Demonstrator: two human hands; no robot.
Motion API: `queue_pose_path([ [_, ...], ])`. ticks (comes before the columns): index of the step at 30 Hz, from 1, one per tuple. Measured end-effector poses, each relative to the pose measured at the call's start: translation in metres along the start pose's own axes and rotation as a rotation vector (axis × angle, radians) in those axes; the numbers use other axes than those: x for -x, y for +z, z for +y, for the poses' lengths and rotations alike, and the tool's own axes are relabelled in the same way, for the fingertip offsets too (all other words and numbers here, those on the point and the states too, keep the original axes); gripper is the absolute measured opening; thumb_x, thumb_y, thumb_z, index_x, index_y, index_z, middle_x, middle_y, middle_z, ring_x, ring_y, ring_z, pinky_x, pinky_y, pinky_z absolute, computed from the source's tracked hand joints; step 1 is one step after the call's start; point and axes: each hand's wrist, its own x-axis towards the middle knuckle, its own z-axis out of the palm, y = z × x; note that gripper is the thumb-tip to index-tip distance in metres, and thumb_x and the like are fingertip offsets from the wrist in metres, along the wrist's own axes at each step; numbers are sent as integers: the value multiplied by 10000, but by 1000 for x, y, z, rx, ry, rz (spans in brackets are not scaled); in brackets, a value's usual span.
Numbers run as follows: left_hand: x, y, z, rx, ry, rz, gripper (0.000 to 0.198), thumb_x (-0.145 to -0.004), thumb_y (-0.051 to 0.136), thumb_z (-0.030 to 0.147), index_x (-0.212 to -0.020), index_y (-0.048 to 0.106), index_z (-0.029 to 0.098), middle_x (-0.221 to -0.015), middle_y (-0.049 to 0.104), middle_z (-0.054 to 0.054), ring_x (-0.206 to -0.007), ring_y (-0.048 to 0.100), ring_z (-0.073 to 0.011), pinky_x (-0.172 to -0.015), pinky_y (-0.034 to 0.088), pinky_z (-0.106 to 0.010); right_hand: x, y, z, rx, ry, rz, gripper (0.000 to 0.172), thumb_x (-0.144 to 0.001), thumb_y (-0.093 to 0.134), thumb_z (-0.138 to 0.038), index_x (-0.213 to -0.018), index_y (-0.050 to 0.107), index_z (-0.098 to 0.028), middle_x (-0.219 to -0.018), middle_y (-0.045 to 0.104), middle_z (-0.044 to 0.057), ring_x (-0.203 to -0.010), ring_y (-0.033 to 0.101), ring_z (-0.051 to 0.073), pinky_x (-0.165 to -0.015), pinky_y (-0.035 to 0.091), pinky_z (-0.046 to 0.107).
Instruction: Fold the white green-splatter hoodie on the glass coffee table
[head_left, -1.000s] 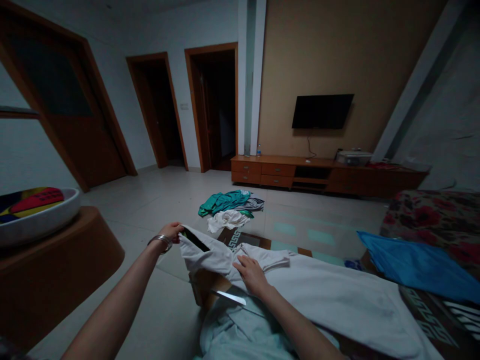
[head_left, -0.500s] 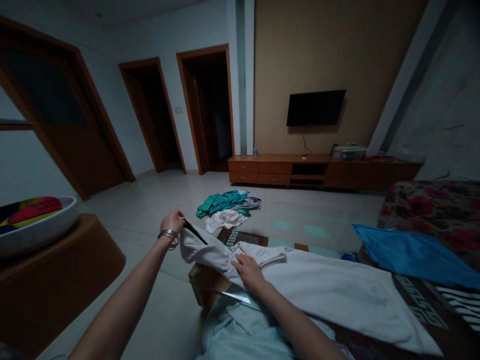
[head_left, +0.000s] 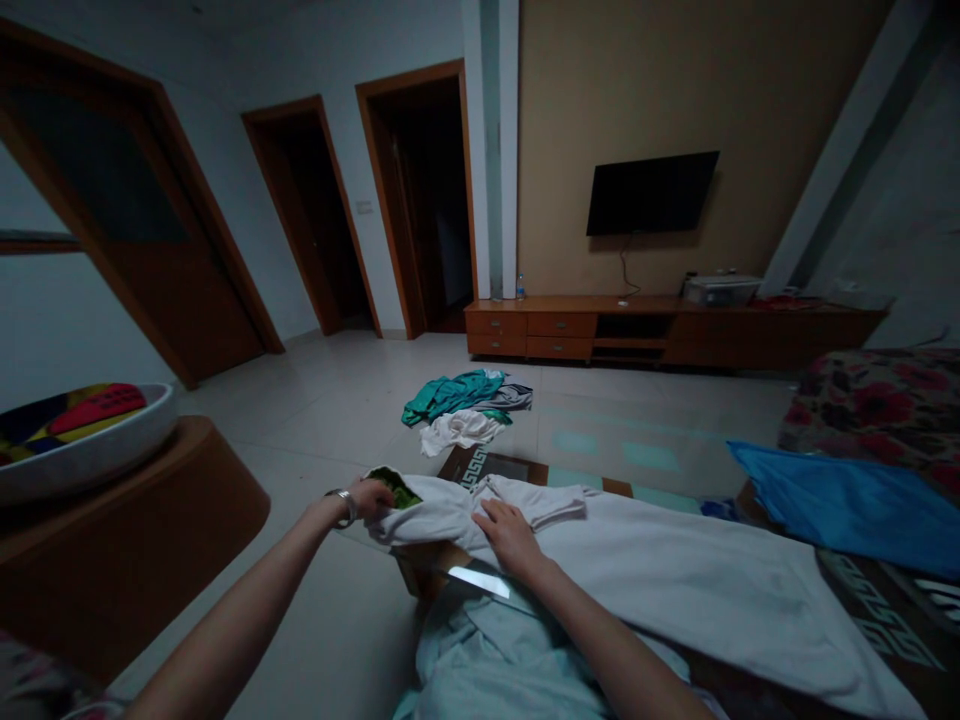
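Note:
A long white hooded garment (head_left: pixel 660 560) lies stretched across the glass-topped table, its hood end hanging past the left edge. My left hand (head_left: pixel 369 498), with bracelets at the wrist, is closed on the rim of the hood opening. Its fingertips go inside, partly hidden, where a green lining shows. On the garment near the base of the hood, my right hand (head_left: pixel 510 535) rests with fingers stretched out. A folded sleeve-like part (head_left: pixel 551 502) lies just beyond it. Pale blue-green cloth (head_left: pixel 495 655) is bunched below the near table edge.
A blue cloth (head_left: pixel 832 505) lies at the right of the table. Green, grey and white clothes (head_left: pixel 461 405) are heaped on the floor beyond. At left, a white basin (head_left: pixel 161 425) with colourful cloth sits on a brown stand (head_left: pixel 202 480). A low TV cabinet (head_left: pixel 562 325) lines the back wall.
My left hand has come lower and a little right, bringing the hood rim down. The hood opening now shows more green lining. My right hand stays on the garment; the view has shifted slightly.

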Motion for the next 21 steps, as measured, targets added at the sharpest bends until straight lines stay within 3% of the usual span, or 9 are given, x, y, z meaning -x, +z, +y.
queue_pose_path([
  [3, -9, -17, 4, -147, 57, -80, 127, -751, 674, 290, -709, 636, 175, -726, 631, -4, -761, 585, -156, -799, 452, -310, 1, 1, 1, -6, -10, -2, 370, -950, 413, -258, -1303, 505, -314, -1408, 453, 62, -1301, 373, 210, -1041, 304, 384],
  [5, -17, -28, 9, -209, 110, -56, 29, -694, 670, 200, -677, 658, 219, -785, 659, -25, -894, 579, -191, -900, 387, -319, 1, 2, 1, -7, -15, -5, 374, -948, 415, -249, -1307, 502, -312, -1409, 452, 62, -1302, 372, 207, -1043, 303, 385],
  [8, -23, -31, 11, -261, 169, 85, 242, -754, 548, 160, -925, 689, 258, -1166, 610, -60, -1204, 438, -253, -1030, 254, -377, 2, 3, 1, 1, -15, 1, 372, -946, 421, -252, -1302, 507, -318, -1410, 452, 57, -1300, 378, 215, -1041, 310, 386],
  [11, -20, -19, -1, -302, 56, 276, 415, -788, 490, 170, -1183, 583, 259, -1349, 481, -107, -1299, 342, -273, -1033, 253, -414, 2, 5, 1, 16, -12, 0, 365, -945, 425, -260, -1294, 516, -317, -1399, 466, 59, -1294, 391, 230, -1035, 319, 394],
  [13, -14, -9, -16, -303, -83, 306, 401, -774, 515, 210, -1168, 585, 176, -1281, 518, -184, -1236, 420, -315, -961, 340, -421, 1, 6, 2, 23, -16, 4, 362, -947, 422, -263, -1292, 519, -314, -1393, 472, 64, -1292, 394, 232, -1033, 322, 396],
  [15, -7, 2, -32, -268, -188, 233, 299, -741, 555, 246, -980, 645, 91, -1072, 615, -231, -1064, 552, -340, -833, 424, -394, 1, 6, 2, 24, -19, 13, 363, -947, 422, -262, -1293, 519, -315, -1391, 473, 66, -1290, 396, 229, -1032, 323, 393],
  [18, 2, 20, -48, -166, -268, 96, 192, -715, 576, 294, -685, 629, 112, -693, 654, -131, -712, 632, -253, -624, 451, -296, 1, 6, 2, 20, -21, 21, 365, -943, 431, -257, -1292, 520, -317, -1388, 474, 62, -1288, 397, 224, -1033, 323, 388],
  [21, 5, 37, -51, -59, -273, 23, 124, -659, 602, 266, -630, 587, 146, -554, 606, -26, -559, 585, -168, -519, 413, -224, 2, 5, 1, 14, -16, 15, 367, -941, 432, -251, -1293, 521, -309, -1387, 476, 63, -1285, 397, 227, -1034, 321, 389],
])
